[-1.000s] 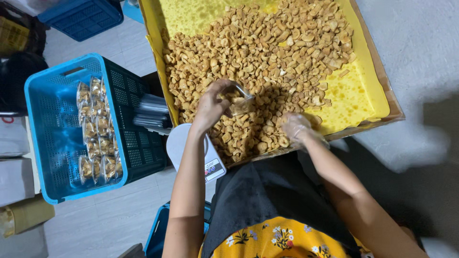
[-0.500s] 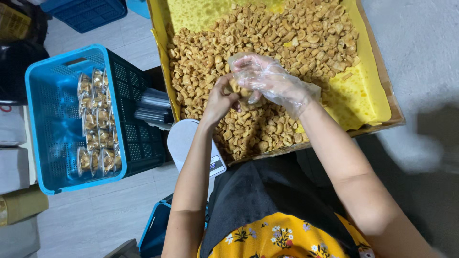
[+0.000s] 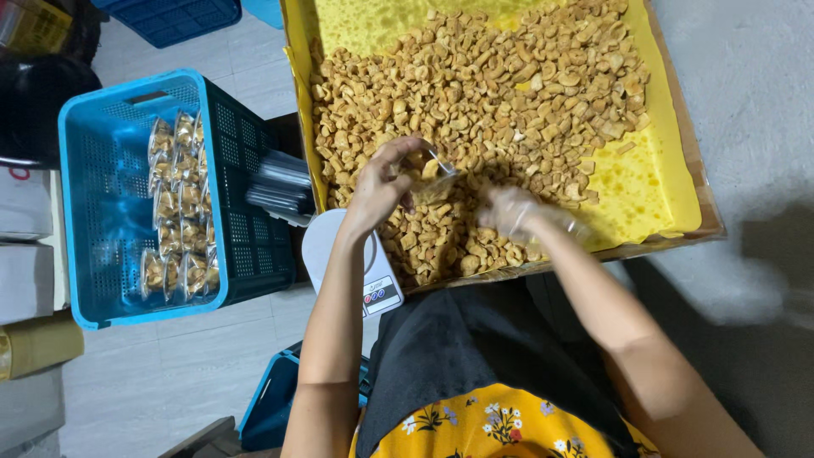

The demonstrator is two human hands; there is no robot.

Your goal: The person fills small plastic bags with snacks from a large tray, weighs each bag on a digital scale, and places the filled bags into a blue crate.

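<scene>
Grey floor tiles surround a yellow-lined tray (image 3: 670,182) of fried snack pieces (image 3: 500,93), over which the left hand (image 3: 381,182) pinches a small clear bag (image 3: 428,174) mouth-up for filling while the plastic-gloved right hand (image 3: 509,212) curls into the pile, scooping, its contents blurred.

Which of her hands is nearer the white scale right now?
Left. The left hand holds a small clear bag just above the white scale. The gloved right hand is in the nuts, farther off to the right.
</scene>
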